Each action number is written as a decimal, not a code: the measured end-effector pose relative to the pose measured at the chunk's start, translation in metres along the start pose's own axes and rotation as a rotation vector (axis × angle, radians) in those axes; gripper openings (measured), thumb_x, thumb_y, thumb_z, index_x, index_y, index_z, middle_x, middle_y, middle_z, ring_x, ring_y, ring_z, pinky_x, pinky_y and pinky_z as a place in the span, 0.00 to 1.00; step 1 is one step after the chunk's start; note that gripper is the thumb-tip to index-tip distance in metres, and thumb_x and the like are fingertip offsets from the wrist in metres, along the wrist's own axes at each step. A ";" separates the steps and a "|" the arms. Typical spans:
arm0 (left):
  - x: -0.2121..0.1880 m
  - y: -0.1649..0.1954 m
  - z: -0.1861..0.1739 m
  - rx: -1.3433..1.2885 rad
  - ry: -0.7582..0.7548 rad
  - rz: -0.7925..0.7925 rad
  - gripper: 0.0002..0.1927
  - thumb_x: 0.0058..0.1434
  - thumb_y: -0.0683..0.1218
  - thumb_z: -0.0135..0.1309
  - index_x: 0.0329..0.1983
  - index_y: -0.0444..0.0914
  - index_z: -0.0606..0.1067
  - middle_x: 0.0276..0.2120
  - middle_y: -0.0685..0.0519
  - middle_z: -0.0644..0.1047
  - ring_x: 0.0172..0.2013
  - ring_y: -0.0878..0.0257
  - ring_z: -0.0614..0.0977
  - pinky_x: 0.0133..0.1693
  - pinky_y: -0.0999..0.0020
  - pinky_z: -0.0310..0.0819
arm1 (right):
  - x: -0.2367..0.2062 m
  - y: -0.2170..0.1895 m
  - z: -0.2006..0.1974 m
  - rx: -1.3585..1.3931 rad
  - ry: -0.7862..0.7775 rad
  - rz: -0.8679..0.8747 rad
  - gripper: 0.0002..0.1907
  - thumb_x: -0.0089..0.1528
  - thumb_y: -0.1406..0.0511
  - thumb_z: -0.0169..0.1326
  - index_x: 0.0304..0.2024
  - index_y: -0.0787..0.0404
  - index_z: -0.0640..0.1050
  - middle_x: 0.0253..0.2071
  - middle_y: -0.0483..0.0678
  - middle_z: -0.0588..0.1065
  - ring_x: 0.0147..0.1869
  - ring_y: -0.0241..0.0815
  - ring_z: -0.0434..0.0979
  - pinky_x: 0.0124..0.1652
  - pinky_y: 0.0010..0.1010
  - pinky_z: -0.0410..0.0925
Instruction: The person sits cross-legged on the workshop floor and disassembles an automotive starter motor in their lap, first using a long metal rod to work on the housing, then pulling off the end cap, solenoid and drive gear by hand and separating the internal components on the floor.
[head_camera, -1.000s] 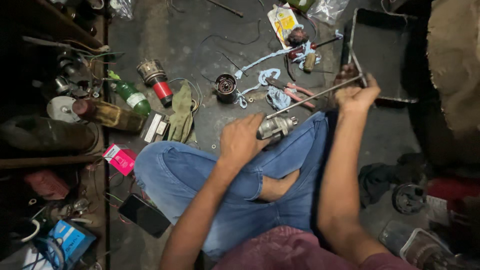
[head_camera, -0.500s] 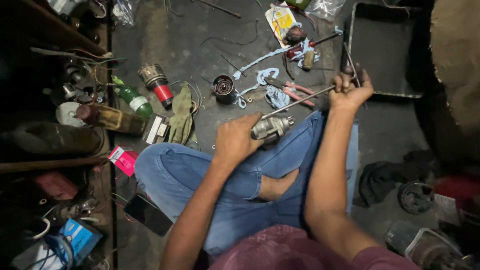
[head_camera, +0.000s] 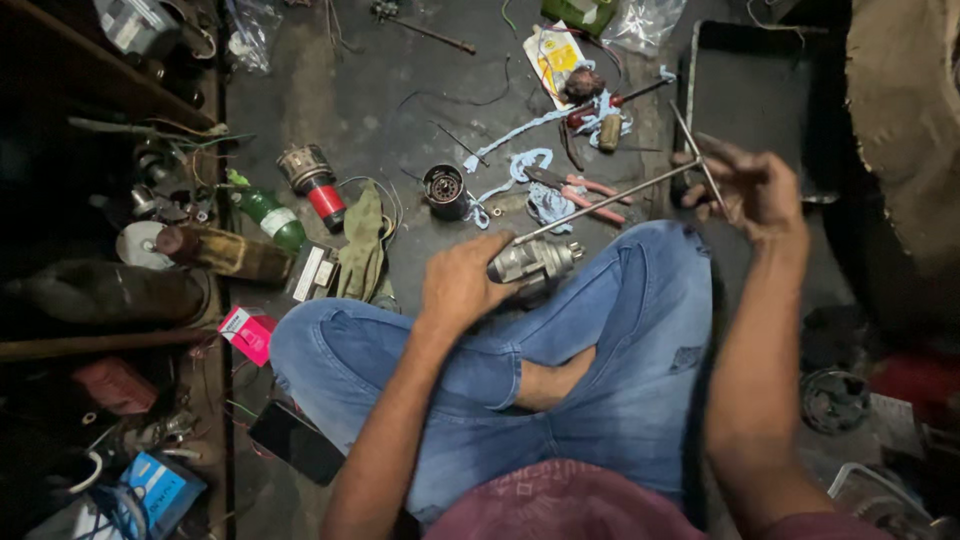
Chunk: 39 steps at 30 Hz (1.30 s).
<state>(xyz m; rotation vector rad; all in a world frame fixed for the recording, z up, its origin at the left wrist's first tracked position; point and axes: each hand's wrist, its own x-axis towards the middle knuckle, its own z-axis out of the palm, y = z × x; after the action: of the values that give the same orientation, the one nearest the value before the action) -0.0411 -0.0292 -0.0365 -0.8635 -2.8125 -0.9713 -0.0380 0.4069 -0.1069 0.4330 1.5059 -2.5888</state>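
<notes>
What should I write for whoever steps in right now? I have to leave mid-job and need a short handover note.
Left hand: gripped on the small metal motor unit, held against the knee of the blue jeans.
Right hand: gripped on the handle end of a long T-handle wrench; its tip sits at the motor unit.
Nearby on the floor: pink-handled pliers, dark cylindrical part, green glove.
Done: tool seated on the unit.
Left: whether the fastener is loose cannot be told.

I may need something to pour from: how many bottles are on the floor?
2. A green bottle lies left of the red-capped cylinder, and a brown bottle lies just below and left of it. More may be hidden in the dark clutter at left.
</notes>
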 end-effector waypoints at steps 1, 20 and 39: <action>0.000 0.000 0.000 0.010 -0.012 -0.007 0.31 0.45 0.53 0.69 0.54 0.44 0.79 0.44 0.50 0.82 0.42 0.49 0.84 0.41 0.54 0.77 | 0.003 -0.006 0.002 -0.059 0.052 0.072 0.26 0.66 0.54 0.46 0.58 0.62 0.78 0.50 0.56 0.82 0.35 0.46 0.81 0.30 0.35 0.70; 0.014 -0.005 -0.007 0.001 -0.114 -0.076 0.29 0.41 0.55 0.70 0.50 0.48 0.83 0.40 0.47 0.83 0.39 0.45 0.84 0.43 0.51 0.78 | 0.038 0.026 0.070 -1.055 1.021 -0.521 0.17 0.57 0.53 0.68 0.33 0.61 0.84 0.29 0.56 0.78 0.36 0.54 0.77 0.37 0.44 0.69; 0.005 -0.012 -0.005 -0.033 -0.084 -0.084 0.31 0.40 0.54 0.69 0.52 0.46 0.81 0.44 0.47 0.83 0.42 0.48 0.84 0.44 0.53 0.78 | 0.065 0.077 0.094 1.157 -0.024 -0.503 0.25 0.72 0.49 0.38 0.31 0.58 0.72 0.24 0.43 0.66 0.25 0.37 0.62 0.32 0.31 0.61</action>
<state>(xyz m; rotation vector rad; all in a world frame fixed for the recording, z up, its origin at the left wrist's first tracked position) -0.0524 -0.0373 -0.0383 -0.8146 -2.9329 -1.0184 -0.0996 0.2898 -0.1464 0.0756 -0.1022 -3.5949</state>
